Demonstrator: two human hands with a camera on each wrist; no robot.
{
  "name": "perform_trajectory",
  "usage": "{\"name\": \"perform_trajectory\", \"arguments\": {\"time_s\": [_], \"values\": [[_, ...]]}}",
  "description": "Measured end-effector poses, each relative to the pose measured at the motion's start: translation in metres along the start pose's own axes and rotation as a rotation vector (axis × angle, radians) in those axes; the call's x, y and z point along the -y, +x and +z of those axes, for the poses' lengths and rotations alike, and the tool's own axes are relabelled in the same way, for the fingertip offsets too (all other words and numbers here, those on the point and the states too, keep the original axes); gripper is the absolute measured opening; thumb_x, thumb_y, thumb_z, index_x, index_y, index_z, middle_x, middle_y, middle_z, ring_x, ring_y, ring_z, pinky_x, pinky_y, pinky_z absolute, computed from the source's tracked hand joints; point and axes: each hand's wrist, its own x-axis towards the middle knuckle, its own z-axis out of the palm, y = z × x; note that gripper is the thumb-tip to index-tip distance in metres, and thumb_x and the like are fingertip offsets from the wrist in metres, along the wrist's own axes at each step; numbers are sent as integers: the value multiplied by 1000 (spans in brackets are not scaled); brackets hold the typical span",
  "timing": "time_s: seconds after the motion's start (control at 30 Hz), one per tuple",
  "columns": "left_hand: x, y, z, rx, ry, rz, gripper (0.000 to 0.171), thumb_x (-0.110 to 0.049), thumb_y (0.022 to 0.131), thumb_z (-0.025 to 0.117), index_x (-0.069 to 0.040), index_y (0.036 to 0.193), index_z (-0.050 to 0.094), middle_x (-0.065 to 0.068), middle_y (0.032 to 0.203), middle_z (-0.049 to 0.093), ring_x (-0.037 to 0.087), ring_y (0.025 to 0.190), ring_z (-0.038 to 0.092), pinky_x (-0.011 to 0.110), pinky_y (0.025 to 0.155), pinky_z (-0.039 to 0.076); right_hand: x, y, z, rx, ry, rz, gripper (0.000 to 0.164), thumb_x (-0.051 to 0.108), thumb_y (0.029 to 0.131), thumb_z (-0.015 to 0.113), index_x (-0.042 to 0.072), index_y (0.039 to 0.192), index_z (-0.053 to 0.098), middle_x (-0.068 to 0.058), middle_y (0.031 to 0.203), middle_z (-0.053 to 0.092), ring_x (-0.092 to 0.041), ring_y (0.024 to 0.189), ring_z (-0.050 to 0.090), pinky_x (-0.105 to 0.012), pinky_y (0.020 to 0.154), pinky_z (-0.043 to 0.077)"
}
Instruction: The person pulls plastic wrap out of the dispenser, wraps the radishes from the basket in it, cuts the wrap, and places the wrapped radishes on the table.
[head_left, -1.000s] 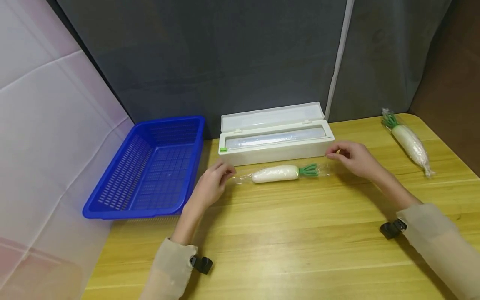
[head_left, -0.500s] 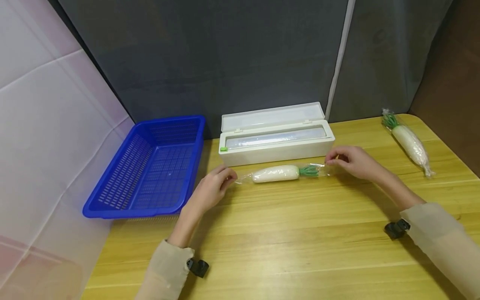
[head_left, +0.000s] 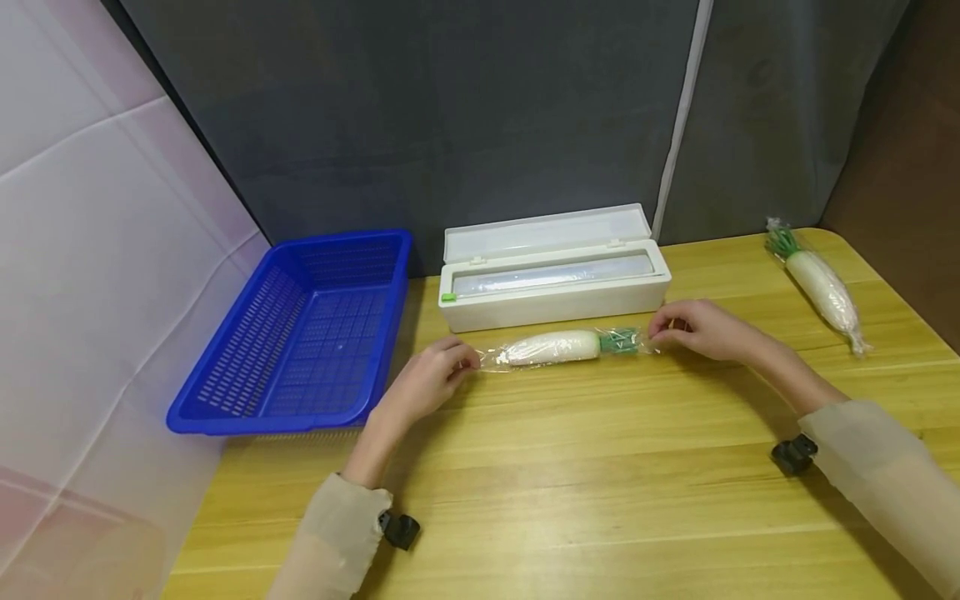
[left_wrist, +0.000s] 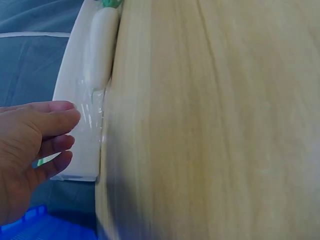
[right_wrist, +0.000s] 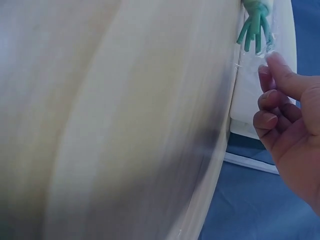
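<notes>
A white radish (head_left: 558, 347) with green stalks lies crosswise in front of the cling film box, wrapped in clear plastic film (head_left: 491, 358) that sticks out past both ends. My left hand (head_left: 427, 379) pinches the film's left end between thumb and forefinger; in the left wrist view the fingertips (left_wrist: 70, 114) meet at the film. At the stalk end, my right hand (head_left: 701, 331) pinches the film's other end, its remaining fingers curled below, as the right wrist view shows beside the green stalks (right_wrist: 256, 30).
Behind the radish stands the white cling film box (head_left: 555, 304), lid raised. A blue basket (head_left: 367, 417) sits at the left. Another film-wrapped radish (head_left: 825, 292) with a twisted end lies at the far right of the wooden table (head_left: 585, 492). A dark curtain (head_left: 450, 125) hangs behind.
Both hands have closed in on the film ends and pinch them. The film at the left end, narrow and gathered before, is now spread wider. The radish has hardly moved.
</notes>
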Motion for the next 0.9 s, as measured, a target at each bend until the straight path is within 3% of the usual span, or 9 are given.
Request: {"name": "perform_trajectory", "arguments": {"time_s": [0.23,0.5,0.9], "values": [[4,7,6,43,41,-16,7,-3,90,74,-9,93,73,3,94,67,17,86,65,35,76,55,1,6,0,45,-39,6,5,15,92,74,11,93,72,6,88,67,-15,80,55,-32,75,47],[11,17,11,94,26,-49,13,4,90,71,-8,95,75,6,95,69,21,89,67,36,79,56,4,12,0,89,-58,22,6,10,92,75,11,90,70,5,80,61,-14,75,52,-28,69,45],[16,27,17,80,12,-77,10,5,87,73,-3,90,77,8,90,68,21,85,65,34,77,55,5,16,-1,111,-25,75,4,5,92,72,4,92,68,1,80,63,-15,74,54,-27,67,47]]}}
